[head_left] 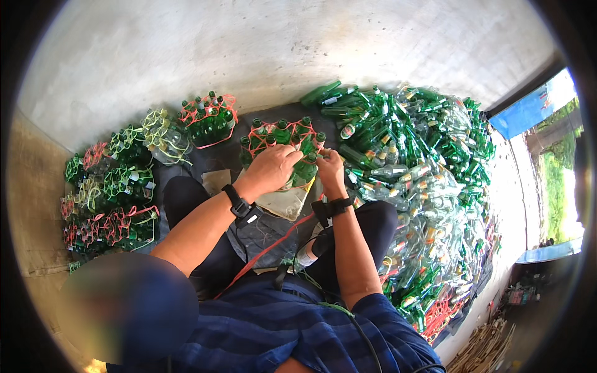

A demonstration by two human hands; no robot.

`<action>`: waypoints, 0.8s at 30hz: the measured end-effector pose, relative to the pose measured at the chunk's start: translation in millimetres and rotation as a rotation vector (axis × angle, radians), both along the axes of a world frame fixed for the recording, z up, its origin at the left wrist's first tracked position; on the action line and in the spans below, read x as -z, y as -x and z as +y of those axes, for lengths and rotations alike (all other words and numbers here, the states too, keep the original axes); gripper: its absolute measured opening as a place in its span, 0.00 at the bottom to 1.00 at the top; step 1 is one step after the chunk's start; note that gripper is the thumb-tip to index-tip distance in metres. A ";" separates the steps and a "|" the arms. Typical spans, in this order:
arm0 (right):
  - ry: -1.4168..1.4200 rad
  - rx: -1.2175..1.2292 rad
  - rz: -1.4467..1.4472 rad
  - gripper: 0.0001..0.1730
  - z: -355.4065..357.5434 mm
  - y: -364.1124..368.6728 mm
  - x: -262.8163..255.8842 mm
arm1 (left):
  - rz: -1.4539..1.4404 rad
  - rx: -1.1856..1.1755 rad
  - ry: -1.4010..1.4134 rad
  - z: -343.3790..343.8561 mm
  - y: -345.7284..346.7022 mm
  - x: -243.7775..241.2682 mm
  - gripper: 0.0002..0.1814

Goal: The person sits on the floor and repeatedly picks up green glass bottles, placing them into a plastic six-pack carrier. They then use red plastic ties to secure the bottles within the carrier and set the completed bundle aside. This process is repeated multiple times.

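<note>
Before me stands a cluster of green glass bottles (pixel 281 133), upright and close together, with red plastic strap (pixel 268 125) laced around their necks. My left hand (pixel 275 165) rests over the near bottles with its fingers curled by a bottle neck; what its fingertips hold is hidden. At the cluster's right front, my right hand (pixel 330 167) pinches the strap beside a bottle neck. A long red strap tail (pixel 280 238) runs below the right hand toward my lap. Under the cluster's near side lies a worn pale board or slab (pixel 282 203).
A large heap of loose green and clear bottles (pixel 419 177) lies to the right. Strapped bottle bundles (pixel 116 182) line the left, and another red-strapped bundle (pixel 208 120) stands by the wall (pixel 280 51). Loose red strap (pixel 440 317) lies at lower right. My crossed legs flank the work.
</note>
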State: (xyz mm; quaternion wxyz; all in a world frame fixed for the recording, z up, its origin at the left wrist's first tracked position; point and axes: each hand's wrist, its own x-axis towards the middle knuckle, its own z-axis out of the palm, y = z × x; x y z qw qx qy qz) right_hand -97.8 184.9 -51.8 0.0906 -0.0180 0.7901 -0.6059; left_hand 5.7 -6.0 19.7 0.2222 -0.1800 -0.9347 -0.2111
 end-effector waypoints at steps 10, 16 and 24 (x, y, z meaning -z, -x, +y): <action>0.022 -0.036 0.054 0.30 3.7 8.7 12.6 | -0.060 -0.336 -0.015 -23.5 -15.7 -38.5 0.43; 0.126 -0.097 0.036 0.28 2.5 5.2 -1.3 | -0.274 -0.471 -0.153 -47.8 -25.2 -20.3 0.60; 0.005 -0.106 0.051 0.29 5.5 3.9 -15.9 | -0.470 -0.536 -0.386 -47.7 -33.2 -18.7 0.69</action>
